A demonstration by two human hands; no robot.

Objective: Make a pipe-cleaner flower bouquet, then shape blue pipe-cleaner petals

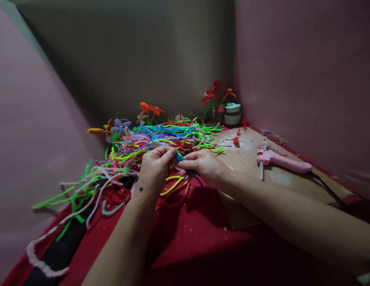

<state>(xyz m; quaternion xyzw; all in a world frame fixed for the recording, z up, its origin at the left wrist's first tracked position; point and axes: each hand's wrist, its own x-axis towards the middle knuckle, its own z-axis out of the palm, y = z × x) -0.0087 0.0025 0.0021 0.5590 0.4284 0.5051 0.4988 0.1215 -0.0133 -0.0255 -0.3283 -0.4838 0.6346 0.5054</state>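
Red cloth [202, 238] covers the near work surface, and just above it both hands meet over a blue fuzzy pipe cleaner [181, 159]. The left hand [156, 167] is closed, fingertips pinching one end of that stem; the right hand [202, 165] is curled shut on the other end, which trails down past the wrist. Under the hands lie red-and-yellow-handled scissors [175, 190], partly hidden. Beyond them spreads a loose heap of multicoloured pipe cleaners [161, 139], strands straggling left across the cloth. To the right, a pink glue gun [280, 160] rests on a bare wooden board [292, 180], its cord running off the edge. Farthest back stand finished pipe-cleaner flowers [217, 95] and a small pale green container [233, 114]. A risk, as I judge it: the held stem could snag neighbouring strands and drag the heap, or the wire tip could prick a finger while being bent.
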